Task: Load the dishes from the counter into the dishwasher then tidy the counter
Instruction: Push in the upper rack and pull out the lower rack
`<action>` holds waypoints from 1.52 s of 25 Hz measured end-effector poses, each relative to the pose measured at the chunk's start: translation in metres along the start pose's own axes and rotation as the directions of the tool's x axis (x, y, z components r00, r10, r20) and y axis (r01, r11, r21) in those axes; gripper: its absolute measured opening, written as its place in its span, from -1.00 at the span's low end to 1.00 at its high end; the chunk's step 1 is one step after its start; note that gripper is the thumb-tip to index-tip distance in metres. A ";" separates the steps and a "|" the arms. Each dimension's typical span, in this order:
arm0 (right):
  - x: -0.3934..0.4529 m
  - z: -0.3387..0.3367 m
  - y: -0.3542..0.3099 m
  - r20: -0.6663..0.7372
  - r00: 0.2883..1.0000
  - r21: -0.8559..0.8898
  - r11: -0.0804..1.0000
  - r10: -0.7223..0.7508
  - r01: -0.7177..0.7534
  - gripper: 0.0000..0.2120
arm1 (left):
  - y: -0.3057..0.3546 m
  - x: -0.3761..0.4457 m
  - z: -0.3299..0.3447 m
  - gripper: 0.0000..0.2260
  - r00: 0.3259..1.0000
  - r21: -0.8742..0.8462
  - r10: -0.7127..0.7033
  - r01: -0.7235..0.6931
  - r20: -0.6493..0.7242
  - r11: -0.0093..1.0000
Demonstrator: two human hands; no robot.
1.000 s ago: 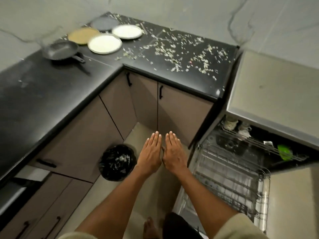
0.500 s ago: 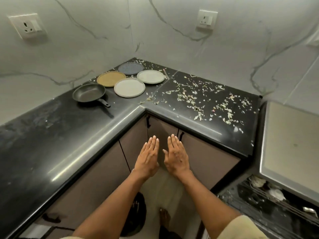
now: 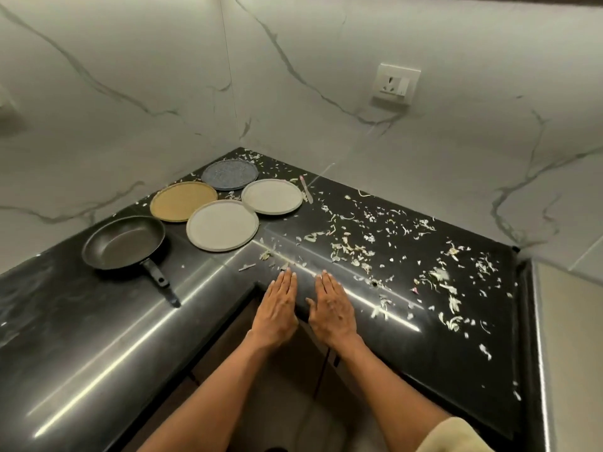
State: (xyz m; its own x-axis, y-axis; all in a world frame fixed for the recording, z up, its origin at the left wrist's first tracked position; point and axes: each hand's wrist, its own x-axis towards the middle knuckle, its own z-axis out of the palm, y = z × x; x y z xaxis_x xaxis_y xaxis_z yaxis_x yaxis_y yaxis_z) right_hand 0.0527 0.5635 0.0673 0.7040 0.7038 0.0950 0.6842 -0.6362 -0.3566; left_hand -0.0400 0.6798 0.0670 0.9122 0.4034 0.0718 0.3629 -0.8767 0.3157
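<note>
Black polished stone makes up the L-shaped worktop (image 3: 98, 337), and both hands hover flat over its inner corner, palms down, fingers straight and together, holding nothing. The left hand (image 3: 277, 309) and the right hand (image 3: 331, 309) lie side by side, just apart, fingertips at the near edge of the scrap-strewn stretch.

Every dish lies beyond the hands and to their left, toward the back corner where the two walls meet. Nearest is the frying pan (image 3: 124, 243), well to the left near the wall edge; its handle's long axis runs from the bowl toward the worktop's front edge, angled slightly right, so the handle end points roughly back at the person. The left hand is judged the nearer one to it.

Next come four plates, lying flat and closely grouped: a white plate (image 3: 222, 225) closest, a tan plate (image 3: 183, 201) to its left, a second white plate (image 3: 271, 196) to its right, and a blue-grey plate (image 3: 230, 174) farthest, in the back corner. The closest white plate sits almost straight ahead of the left hand.

One slim utensil (image 3: 306, 189), too small to identify, lies just right of the second white plate. Pale food scraps (image 3: 352, 252) are scattered over the right-hand stretch, too many to count.

So: one pan, four plates, one utensil, none yet loaded.
</note>
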 end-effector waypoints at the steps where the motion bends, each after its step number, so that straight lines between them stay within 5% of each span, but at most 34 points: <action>1: 0.018 0.002 0.003 0.008 1.000 -0.009 1.000 -0.002 0.002 -0.39 | -0.005 0.016 0.002 -0.28 1.000 0.003 0.004 -0.004 0.005 1.000; 15: 0.260 0.018 0.035 0.094 0.993 -0.101 0.993 0.069 -0.060 -0.40 | -0.089 0.276 0.012 -0.30 0.986 -0.011 0.165 -0.164 0.039 0.986; 23: 0.409 0.027 0.051 0.077 0.995 -0.098 0.993 0.067 -0.059 -0.44 | -0.127 0.399 0.020 -0.45 0.987 -0.169 0.155 -0.146 0.045 0.975; 28: 0.438 0.042 0.064 0.202 0.977 -0.137 0.989 0.074 -0.046 -0.41 | -0.131 0.439 0.034 -0.54 0.979 -0.100 0.202 -0.199 0.024 0.975; 35: 0.377 0.051 0.089 -0.187 0.982 -0.101 0.993 0.038 -0.058 -0.91 | -0.124 0.456 0.039 -0.56 0.945 0.034 0.317 -0.320 0.078 0.947; 38: 0.348 0.043 0.102 -0.187 0.973 -0.048 0.988 0.137 -0.148 -0.92 | -0.111 0.458 0.038 -0.62 0.920 0.018 0.382 -0.385 0.087 0.923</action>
State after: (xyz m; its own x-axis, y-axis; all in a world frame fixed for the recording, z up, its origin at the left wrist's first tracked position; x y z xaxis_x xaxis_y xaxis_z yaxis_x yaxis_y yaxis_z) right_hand 0.3595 0.7569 0.0242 0.8143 0.5382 0.2175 0.5804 -0.7479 -0.3221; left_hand 0.3445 0.9515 0.0287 0.9944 0.0138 0.1047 -0.0125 -0.9691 0.2463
